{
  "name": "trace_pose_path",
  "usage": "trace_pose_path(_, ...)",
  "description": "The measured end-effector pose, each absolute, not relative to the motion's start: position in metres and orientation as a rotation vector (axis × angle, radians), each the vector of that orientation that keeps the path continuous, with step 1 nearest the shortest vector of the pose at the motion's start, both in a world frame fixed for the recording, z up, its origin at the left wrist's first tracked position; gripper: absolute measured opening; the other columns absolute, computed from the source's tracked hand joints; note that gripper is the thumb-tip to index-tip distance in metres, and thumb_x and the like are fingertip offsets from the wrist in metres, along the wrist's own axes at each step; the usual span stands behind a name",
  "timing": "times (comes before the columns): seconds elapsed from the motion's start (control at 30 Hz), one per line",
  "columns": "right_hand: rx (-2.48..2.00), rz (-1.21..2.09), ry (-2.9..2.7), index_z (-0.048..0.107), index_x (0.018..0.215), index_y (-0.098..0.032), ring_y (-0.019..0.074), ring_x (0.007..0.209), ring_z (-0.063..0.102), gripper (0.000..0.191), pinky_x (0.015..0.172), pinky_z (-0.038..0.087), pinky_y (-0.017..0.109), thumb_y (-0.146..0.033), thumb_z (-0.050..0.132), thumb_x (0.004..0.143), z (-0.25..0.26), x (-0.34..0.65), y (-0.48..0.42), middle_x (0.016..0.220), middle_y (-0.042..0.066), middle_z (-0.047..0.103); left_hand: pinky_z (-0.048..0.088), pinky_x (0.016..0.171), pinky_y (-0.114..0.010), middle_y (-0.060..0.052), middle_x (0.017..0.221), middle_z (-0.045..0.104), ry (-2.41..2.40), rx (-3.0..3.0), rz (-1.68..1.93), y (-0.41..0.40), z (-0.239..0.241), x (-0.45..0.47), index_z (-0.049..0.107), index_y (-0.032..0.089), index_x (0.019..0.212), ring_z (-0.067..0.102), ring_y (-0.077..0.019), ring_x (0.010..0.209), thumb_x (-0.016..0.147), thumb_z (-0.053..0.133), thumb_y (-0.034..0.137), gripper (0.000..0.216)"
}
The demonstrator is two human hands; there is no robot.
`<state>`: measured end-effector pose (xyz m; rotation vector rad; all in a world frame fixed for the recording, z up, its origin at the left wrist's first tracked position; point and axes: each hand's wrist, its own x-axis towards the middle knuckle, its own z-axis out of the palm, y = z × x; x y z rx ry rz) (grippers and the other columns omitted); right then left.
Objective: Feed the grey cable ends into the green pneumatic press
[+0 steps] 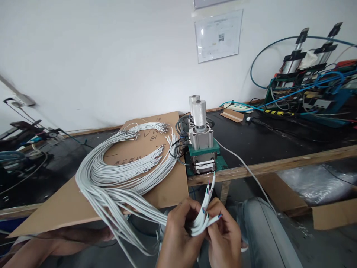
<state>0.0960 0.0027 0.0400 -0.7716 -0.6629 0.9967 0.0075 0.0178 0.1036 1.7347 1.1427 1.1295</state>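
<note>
My left hand (181, 234) is closed around a bundle of white cables (206, 201), whose cut ends show small coloured wires. Beside it, my right hand (225, 236) pinches one cable of the same bundle near its end, which points right with coloured wires at its tip. From my left hand the cables run back to a large curved coil of white cables (92, 167) on a cardboard sheet (173, 193). Just beyond the bundle's tips stands a small pneumatic press (202, 137) with metal cylinders on a green base.
The black workbench (237, 149) has a wooden front edge. At the right stand more pneumatic machines (295, 70) with blue hoses; a power strip (238, 107) lies at the back. Another person's arm (69, 242) shows lower left. Below the bench are cardboard (334, 219) and clear plastic (320, 186).
</note>
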Motion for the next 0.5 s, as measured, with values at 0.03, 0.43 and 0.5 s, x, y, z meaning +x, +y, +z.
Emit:
trace_pose_path(0.03,-0.774,0.99,-0.677,0.053,0.064,-0.022,0.0131,0.059,0.039,0.032,0.053,0.035,0.023,-0.034,0.071,0.088,0.04,0.095,0.003,0.068,-0.004,0.045,0.04,0.056,-0.018,0.004,0.065,0.058,1.149,1.751,1.119,0.018,0.104,0.007,0.058,0.019,0.071,0.054,-0.0121,0.059,0.078,0.065,0.017,0.01)
trace_pose_path(0.43,-0.754,1.096,-0.43,0.051,0.064,-0.021,0.0093,0.052,0.034,0.034,0.045,0.029,0.02,-0.035,0.077,0.081,0.036,0.109,0.019,0.064,-0.007,0.042,0.035,0.056,-0.02,0.004,0.07,0.058,1.135,1.942,1.163,0.015,0.079,0.004,0.055,0.023,0.078,0.054,-0.0125,0.061,0.07,0.056,0.012,0.014)
trace_pose_path(0.5,-0.778,1.095,-0.388,0.05,0.064,-0.021,0.0081,0.049,0.035,0.037,0.045,0.031,0.019,-0.037,0.08,0.078,0.04,0.113,0.026,0.062,-0.008,0.043,0.036,0.057,-0.021,0.004,0.074,0.061,1.11,2.108,1.141,0.015,0.067,0.001,0.055,0.024,0.085,0.058,-0.0136,0.063,0.066,0.053,0.01,0.025)
